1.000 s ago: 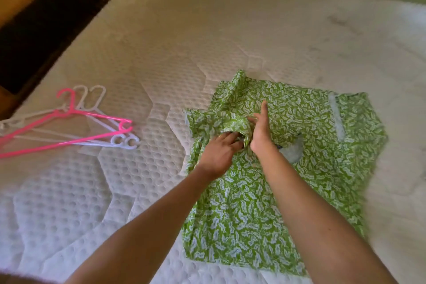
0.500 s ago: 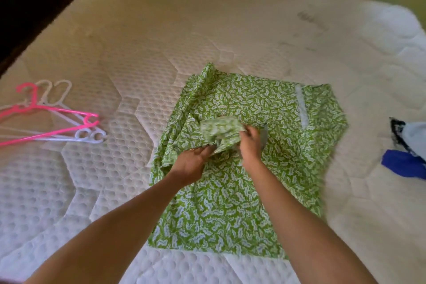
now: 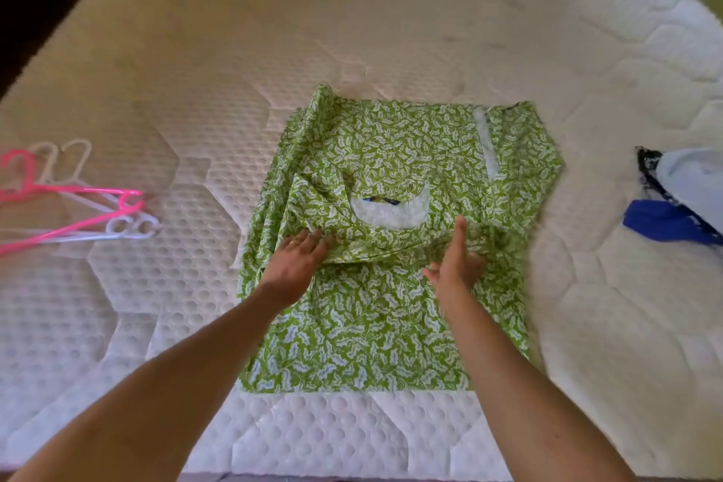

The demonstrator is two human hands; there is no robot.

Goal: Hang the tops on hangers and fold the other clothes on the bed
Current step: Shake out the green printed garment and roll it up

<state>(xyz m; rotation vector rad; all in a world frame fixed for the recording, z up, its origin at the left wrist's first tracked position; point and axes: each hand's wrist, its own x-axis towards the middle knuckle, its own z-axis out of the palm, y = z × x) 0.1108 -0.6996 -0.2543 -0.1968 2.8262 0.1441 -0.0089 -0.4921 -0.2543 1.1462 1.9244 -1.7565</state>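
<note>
A green leaf-print garment (image 3: pixel 391 325) lies partly folded in the middle of the white quilted mattress (image 3: pixel 391 31), its pale neckline facing showing near the centre. My left hand (image 3: pixel 295 264) lies flat with straight fingers on the folded edge at the garment's left. My right hand (image 3: pixel 455 262) rests on the same fold to the right, fingers extended. Pink and white plastic hangers (image 3: pixel 78 207) lie in a loose pile at the mattress's left edge.
A pale blue garment (image 3: pixel 692 180) and a dark blue cloth (image 3: pixel 665 223) lie at the right edge of the bed. A dark wooden bed frame (image 3: pixel 31 4) runs along the far left. The near mattress edge is at the bottom.
My hands let go of the bunched sleeve fabric and moved apart, now pressing flat on the folded-over part. The view shifted right, bringing the blue clothes further in.
</note>
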